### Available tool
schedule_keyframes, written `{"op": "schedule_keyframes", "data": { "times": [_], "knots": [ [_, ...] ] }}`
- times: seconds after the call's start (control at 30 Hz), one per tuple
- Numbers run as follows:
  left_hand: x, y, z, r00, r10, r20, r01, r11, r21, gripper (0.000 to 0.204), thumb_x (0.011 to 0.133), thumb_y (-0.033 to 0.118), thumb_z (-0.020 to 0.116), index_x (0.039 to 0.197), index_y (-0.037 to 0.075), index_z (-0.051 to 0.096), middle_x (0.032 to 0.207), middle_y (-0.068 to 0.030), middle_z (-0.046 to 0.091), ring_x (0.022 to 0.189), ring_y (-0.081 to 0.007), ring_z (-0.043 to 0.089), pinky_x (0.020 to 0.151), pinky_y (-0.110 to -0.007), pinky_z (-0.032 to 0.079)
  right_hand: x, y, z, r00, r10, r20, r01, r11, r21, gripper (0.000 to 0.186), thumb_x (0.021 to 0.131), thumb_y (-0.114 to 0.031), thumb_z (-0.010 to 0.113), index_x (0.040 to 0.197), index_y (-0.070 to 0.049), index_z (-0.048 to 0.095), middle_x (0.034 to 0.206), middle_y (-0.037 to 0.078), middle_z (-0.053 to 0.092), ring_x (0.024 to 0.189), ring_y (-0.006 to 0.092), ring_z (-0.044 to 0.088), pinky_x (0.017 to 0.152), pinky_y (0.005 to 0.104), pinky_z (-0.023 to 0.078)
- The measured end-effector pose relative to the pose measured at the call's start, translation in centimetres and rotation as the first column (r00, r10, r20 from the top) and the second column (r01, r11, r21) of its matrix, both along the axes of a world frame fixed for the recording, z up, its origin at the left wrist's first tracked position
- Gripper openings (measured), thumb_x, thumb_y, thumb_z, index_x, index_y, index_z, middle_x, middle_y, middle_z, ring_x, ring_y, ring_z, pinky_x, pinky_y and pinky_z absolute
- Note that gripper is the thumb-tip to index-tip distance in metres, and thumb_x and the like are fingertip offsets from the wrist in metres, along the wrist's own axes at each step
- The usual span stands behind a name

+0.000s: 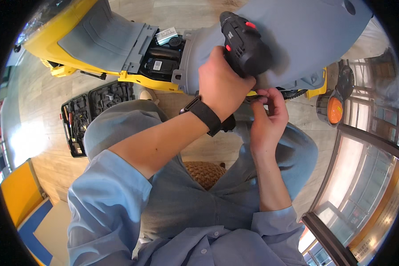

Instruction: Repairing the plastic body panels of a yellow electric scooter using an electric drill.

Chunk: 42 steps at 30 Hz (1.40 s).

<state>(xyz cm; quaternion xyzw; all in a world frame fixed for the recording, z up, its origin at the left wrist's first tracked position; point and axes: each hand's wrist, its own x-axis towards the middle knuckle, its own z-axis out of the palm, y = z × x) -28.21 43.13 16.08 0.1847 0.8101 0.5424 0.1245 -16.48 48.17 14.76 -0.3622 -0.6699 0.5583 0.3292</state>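
A black cordless drill [244, 42] with red accents is gripped in my left hand [221, 82], the fingers closed round it. It is held over the smooth grey body panel [306, 40] of a yellow and grey scooter. Just below and right of it is my right hand [270, 115], thumb and fingers pinched together at the panel's lower edge. Something small and dark shows at those fingertips, too hidden to name. Left of the drill, an open compartment [162, 60] in the scooter's floor shows black parts, a cable and a silver box [166, 35].
An open black tool case [97, 108] lies on the wood floor at the left. A round orange lamp or reflector [334, 111] hangs at the right. Between my knees is a brown woven seat [204, 173]. Coloured boards [24, 190] stand at lower left; window frames line the right.
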Motion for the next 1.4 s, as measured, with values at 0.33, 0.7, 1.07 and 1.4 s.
{"op": "schedule_keyframes", "data": {
  "times": [0.33, 0.7, 1.07, 1.4],
  "knots": [
    [-0.8, -0.3, -1.3, 0.938, -0.212, 0.274, 0.153, 0.963, 0.220, 0.050, 0.057, 0.013, 0.080, 0.096, -0.003, 0.054, 0.084, -0.0120, 0.065, 0.075, -0.0218, 0.065, 0.070, -0.033, 0.053, 0.3, 0.5, 0.1, 1.000, 0.023, -0.011, -0.024, 0.998, -0.065, 0.021, 0.078, 0.009, 0.055, 0.096, -0.002, 0.056, 0.082, -0.002, 0.050, 0.074, 0.0032, 0.046, 0.063, 0.0162, 0.037],
    [-0.9, -0.8, -2.4, 0.914, -0.228, 0.335, 0.128, 0.947, 0.295, 0.047, 0.059, 0.013, 0.082, 0.094, -0.002, 0.055, 0.081, -0.0114, 0.067, 0.075, -0.0191, 0.066, 0.068, -0.033, 0.054, 0.3, 0.6, 0.1, 0.999, 0.043, -0.008, -0.044, 0.996, -0.082, 0.020, 0.078, 0.008, 0.055, 0.095, -0.001, 0.056, 0.085, -0.001, 0.054, 0.077, 0.0050, 0.048, 0.066, 0.0172, 0.040],
    [0.0, -0.4, 0.3, 0.996, -0.054, 0.068, 0.052, 0.998, 0.038, 0.045, 0.059, 0.016, 0.076, 0.094, -0.004, 0.056, 0.080, -0.0158, 0.067, 0.074, -0.0260, 0.066, 0.071, -0.036, 0.053, 0.2, 0.2, 0.4, 1.000, 0.025, -0.002, -0.025, 0.997, -0.072, 0.026, 0.077, 0.008, 0.057, 0.101, -0.002, 0.054, 0.087, 0.001, 0.049, 0.077, 0.0064, 0.045, 0.066, 0.0189, 0.039],
    [-0.3, -5.6, 2.1, 0.623, -0.352, 0.699, -0.108, 0.846, 0.522, 0.033, 0.074, -0.002, 0.066, 0.103, -0.001, 0.048, 0.072, -0.0050, 0.059, 0.062, -0.0153, 0.060, 0.054, -0.027, 0.048, -0.3, -5.0, 4.7, 0.966, 0.226, -0.127, -0.232, 0.972, -0.039, 0.031, 0.080, 0.002, 0.056, 0.109, 0.000, 0.044, 0.094, 0.004, 0.044, 0.085, 0.0115, 0.042, 0.078, 0.0235, 0.037]
  ]
}}
